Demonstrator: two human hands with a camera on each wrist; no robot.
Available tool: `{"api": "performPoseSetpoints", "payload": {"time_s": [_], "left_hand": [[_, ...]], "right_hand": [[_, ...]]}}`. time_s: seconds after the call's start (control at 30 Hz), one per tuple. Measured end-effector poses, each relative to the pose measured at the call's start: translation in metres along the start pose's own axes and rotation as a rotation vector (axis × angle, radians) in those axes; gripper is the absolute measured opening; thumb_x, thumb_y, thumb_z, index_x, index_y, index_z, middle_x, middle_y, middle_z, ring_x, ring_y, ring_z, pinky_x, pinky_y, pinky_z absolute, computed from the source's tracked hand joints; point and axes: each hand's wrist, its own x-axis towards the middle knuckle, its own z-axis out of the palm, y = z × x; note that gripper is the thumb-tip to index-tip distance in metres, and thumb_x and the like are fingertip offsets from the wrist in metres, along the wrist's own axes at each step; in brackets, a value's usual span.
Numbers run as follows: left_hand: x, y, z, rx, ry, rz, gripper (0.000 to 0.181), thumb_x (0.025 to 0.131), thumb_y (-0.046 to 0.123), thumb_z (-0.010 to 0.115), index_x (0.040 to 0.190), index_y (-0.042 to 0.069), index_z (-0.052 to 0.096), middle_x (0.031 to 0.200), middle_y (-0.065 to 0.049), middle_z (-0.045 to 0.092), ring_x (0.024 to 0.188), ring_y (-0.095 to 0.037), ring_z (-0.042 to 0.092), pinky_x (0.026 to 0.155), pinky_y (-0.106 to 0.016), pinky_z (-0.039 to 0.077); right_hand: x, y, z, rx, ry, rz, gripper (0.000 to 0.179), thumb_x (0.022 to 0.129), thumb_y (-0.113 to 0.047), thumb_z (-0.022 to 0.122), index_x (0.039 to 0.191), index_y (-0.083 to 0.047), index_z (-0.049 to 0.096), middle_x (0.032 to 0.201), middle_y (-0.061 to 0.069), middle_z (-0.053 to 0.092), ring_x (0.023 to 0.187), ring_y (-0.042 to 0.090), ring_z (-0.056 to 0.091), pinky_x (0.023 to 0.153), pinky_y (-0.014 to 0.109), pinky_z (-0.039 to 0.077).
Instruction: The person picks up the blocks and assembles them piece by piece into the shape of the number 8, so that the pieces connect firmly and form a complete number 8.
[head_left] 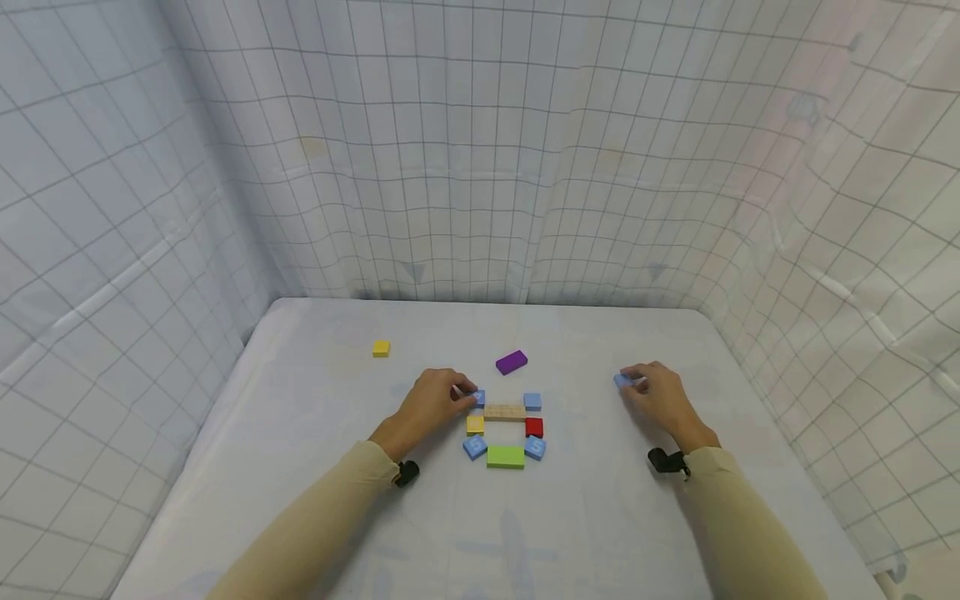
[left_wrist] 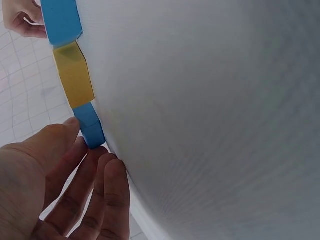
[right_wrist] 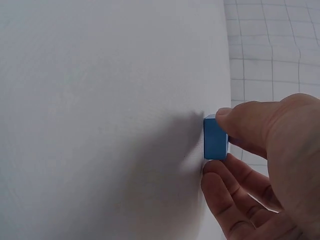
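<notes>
My left hand (head_left: pixel 441 397) pinches a small blue block (left_wrist: pixel 90 124) at the far left corner of a ring of blocks, thumb on one side and fingers on the other. Right behind that block, in the left wrist view, a yellow block (left_wrist: pixel 75 75) and another blue block (left_wrist: pixel 62 22) follow in a line. Out to the right, my right hand (head_left: pixel 662 398) holds a separate blue block (right_wrist: pixel 215 139) between thumb and fingertips, low at the table surface. A beige plank-shaped block (head_left: pixel 504 412) spans the far side of the ring.
The ring also has a blue block (head_left: pixel 532 402), a red block (head_left: pixel 534 427), a numbered blue block (head_left: pixel 536 447) and a green block (head_left: pixel 506 457). Beyond it lies a purple block (head_left: pixel 512 362); a yellow block (head_left: pixel 381 348) sits far left. Grid-patterned curtains (head_left: pixel 480 167) surround the white table (head_left: pixel 322 333).
</notes>
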Motion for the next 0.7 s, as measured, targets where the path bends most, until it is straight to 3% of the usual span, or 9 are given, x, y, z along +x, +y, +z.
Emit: {"api": "performPoseSetpoints", "payload": {"time_s": [0.27, 0.7], "left_hand": [[-0.001, 0.0, -0.001, -0.015, -0.004, -0.001, 0.018, 0.103, 0.017, 0.091, 0.12, 0.011, 0.091, 0.112, -0.003, 0.088, 0.093, -0.012, 0.074, 0.088, -0.035, 0.067], [0.0, 0.003, -0.002, -0.018, 0.0, 0.005, 0.017, 0.103, 0.015, 0.091, 0.12, 0.01, 0.091, 0.112, -0.004, 0.088, 0.094, -0.014, 0.075, 0.089, -0.036, 0.068]], "right_hand": [[0.006, -0.001, 0.009, 0.011, -0.005, 0.001, 0.026, 0.107, -0.007, 0.081, 0.13, 0.004, 0.083, 0.121, 0.029, 0.077, 0.106, 0.042, 0.08, 0.093, 0.058, 0.069], [0.018, -0.019, 0.022, 0.041, -0.04, -0.05, 0.026, 0.104, -0.004, 0.083, 0.13, 0.001, 0.085, 0.122, 0.024, 0.081, 0.108, 0.04, 0.083, 0.097, 0.058, 0.07]]}}
